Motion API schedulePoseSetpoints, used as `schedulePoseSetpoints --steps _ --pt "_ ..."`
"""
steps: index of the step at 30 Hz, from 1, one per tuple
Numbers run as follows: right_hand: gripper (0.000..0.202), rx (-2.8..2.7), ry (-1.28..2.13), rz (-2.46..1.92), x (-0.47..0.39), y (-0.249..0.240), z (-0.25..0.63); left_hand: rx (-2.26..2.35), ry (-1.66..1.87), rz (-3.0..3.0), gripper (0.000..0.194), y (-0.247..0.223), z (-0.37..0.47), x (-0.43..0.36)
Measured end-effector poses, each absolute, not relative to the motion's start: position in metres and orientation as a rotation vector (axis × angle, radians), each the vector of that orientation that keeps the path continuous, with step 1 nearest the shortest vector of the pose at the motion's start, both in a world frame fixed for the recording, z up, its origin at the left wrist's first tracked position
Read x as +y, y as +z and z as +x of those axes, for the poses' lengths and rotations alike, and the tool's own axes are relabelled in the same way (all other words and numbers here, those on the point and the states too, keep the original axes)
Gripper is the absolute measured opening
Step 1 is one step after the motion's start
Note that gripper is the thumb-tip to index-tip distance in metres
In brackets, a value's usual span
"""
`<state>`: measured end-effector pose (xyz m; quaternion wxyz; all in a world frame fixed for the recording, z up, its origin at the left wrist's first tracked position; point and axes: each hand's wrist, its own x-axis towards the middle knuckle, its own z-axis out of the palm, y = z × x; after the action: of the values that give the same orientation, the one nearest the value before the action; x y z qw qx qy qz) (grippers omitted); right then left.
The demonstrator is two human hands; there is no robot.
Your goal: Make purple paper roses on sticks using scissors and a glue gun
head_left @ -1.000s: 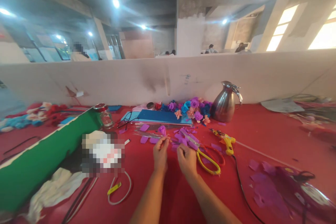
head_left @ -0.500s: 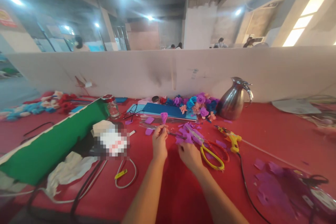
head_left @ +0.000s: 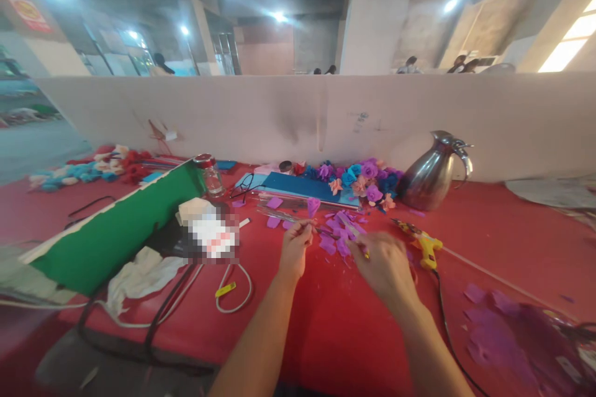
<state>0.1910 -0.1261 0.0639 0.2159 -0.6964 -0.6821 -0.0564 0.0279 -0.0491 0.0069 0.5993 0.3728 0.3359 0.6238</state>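
Observation:
My left hand [head_left: 295, 247] is pinched on the thin stem of a purple crepe-paper flower bud [head_left: 313, 206], which stands up above the fingertips. Over the handles of a pair of scissors [head_left: 347, 222] lies my right hand [head_left: 384, 260], slightly blurred. Its fingers are closed on them, and a bit of yellow handle shows at the fingertips; the rest of the handles is mostly covered. The blades point away to the left, over purple paper pieces [head_left: 328, 244] scattered between and beyond both hands.
A yellow glue gun [head_left: 426, 249] with a black cord lies right of my right hand. Behind are a steel jug [head_left: 427, 173], finished paper flowers [head_left: 358, 181], a blue folder [head_left: 298, 186] and glasses [head_left: 246, 185]. A green-walled box [head_left: 135, 223], glass jar [head_left: 212, 178] and cables lie left.
My right hand has moved right and away from me, from the paper pieces onto the scissors' handles. The left hand still holds the purple bud. The view has shifted slightly left.

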Motion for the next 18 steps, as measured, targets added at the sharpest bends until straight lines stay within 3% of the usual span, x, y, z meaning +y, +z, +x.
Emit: schedulePoseSetpoints --steps 2,5,7,11,14,18 --pt "0.026 -1.999 -0.036 -1.88 -0.13 0.058 0.184 0.75 1.431 0.892 0.018 0.006 0.029 -0.049" --pt "0.032 -2.099 -0.116 -1.838 -0.137 0.059 0.183 0.764 1.443 0.939 0.015 0.003 0.029 -0.048" --pt "0.015 -2.114 -0.043 -1.854 -0.139 0.064 0.187 0.779 1.454 0.969 0.013 0.002 0.029 -0.047" --pt "0.029 -2.037 0.07 -1.62 -0.124 0.064 0.193 0.812 1.431 0.987 0.013 0.001 0.031 -0.046" --pt "0.022 -1.875 -0.055 -1.599 -0.104 0.042 0.19 0.816 1.405 0.98 0.015 -0.002 0.031 -0.046" --pt "0.029 -1.576 0.17 -1.556 -0.085 0.005 0.182 0.824 1.332 0.998 0.017 -0.004 0.033 -0.046"
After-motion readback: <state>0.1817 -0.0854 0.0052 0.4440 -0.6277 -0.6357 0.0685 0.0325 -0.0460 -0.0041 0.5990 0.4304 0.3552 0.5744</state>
